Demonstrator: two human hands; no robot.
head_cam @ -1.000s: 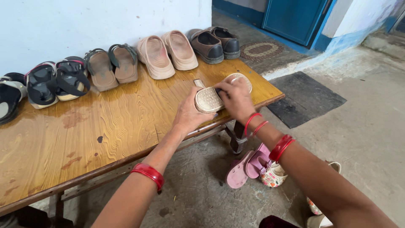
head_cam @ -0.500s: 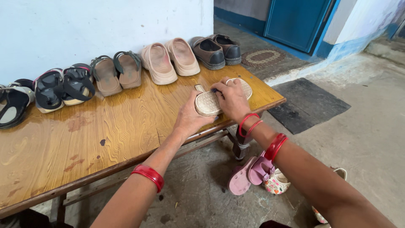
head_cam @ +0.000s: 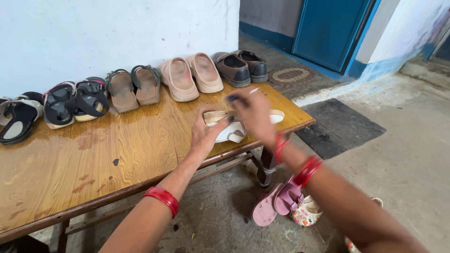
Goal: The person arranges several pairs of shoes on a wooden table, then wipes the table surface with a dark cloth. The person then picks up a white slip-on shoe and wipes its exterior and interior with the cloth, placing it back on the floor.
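The pale woven sandal [head_cam: 225, 122] is sitting at the near right edge of the wooden counter [head_cam: 93, 159], tilted up on its side between both hands, with a second pale sandal [head_cam: 276, 115] lying just beside it to the right.

Going from the left, a row of footwear is lining the far edge of the counter against the white wall: black strappy sandals [head_cam: 21, 117], black and pink sandals [head_cam: 77, 102], tan strap sandals [head_cam: 133, 86], beige slides [head_cam: 192, 75] and brown shoes [head_cam: 241, 65].

The left hand [head_cam: 206, 133] is pressing its grip around the near side of the tilted sandal, fingers curled onto the sole edge, so it is holding the sandal. The right hand [head_cam: 253, 115] is blurring with motion above the same sandal; I cannot tell whether its grip is closing on the sandal or only brushing it.

As a judgement, turning the sandal well is calling for the left hand to be keeping a firm hold low on the sole, so it is not sliding off the counter edge, while the right hand is guiding the upper part and avoiding knocking the neighbouring sandal.

On the floor below right, pink slippers [head_cam: 276, 204] and a flowered shoe [head_cam: 307, 211] are lying together.
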